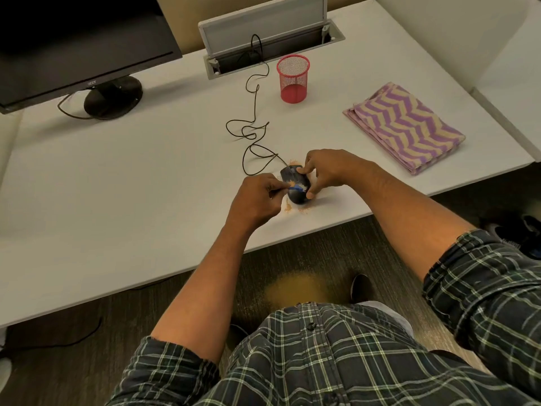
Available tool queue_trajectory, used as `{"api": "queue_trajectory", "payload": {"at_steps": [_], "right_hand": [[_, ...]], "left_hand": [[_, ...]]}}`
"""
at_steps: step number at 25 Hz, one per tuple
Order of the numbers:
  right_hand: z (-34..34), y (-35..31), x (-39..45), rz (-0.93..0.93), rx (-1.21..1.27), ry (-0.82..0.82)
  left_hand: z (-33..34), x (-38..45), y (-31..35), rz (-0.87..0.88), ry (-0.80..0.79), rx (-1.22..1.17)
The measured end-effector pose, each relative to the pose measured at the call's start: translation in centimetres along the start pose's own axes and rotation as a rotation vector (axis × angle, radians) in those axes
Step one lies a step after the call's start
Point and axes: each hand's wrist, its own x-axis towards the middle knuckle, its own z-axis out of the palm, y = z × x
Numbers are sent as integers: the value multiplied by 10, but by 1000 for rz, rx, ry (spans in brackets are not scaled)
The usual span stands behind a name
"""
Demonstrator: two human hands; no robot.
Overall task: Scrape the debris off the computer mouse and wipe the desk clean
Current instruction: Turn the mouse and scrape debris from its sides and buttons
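A black corded computer mouse (pixel 295 183) lies near the front edge of the white desk (pixel 131 177). My right hand (pixel 328 169) pinches it from the right, a fingertip on its top and the thumb low on its side. My left hand (pixel 257 197) grips a thin tool with a small blue tip (pixel 297 188), and that tip touches the mouse's top, where pale debris clings. Orange-tan crumbs (pixel 295 208) lie scattered on the desk around the mouse. A folded purple-and-cream zigzag cloth (pixel 402 127) rests at the right of the desk, apart from both hands.
The mouse cord (pixel 254 124) loops back to an open cable hatch (pixel 269 39). A red mesh pen cup (pixel 293 79) stands behind the mouse. A black monitor (pixel 82 45) on its stand fills the back left. More tan debris (pixel 295 287) lies on the floor below the desk edge.
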Motion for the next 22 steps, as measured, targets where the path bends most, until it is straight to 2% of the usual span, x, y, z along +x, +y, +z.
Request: {"api": "queue_trajectory", "payload": {"at_steps": [6, 11, 13, 19, 22], "right_hand": [[2, 1, 2, 3, 6, -6], [2, 2, 3, 4, 4, -1], [2, 2, 2, 4, 5, -1], [3, 3, 4, 12, 32, -3], [4, 4, 5, 10, 33, -8]], "left_hand": [[-1, -2, -5, -100, -101, 77], [-5, -1, -5, -163, 66, -126], [1, 0, -5, -142, 73, -107], [0, 0, -13, -103, -144, 105], [-7, 0, -16, -116, -38, 20]]}}
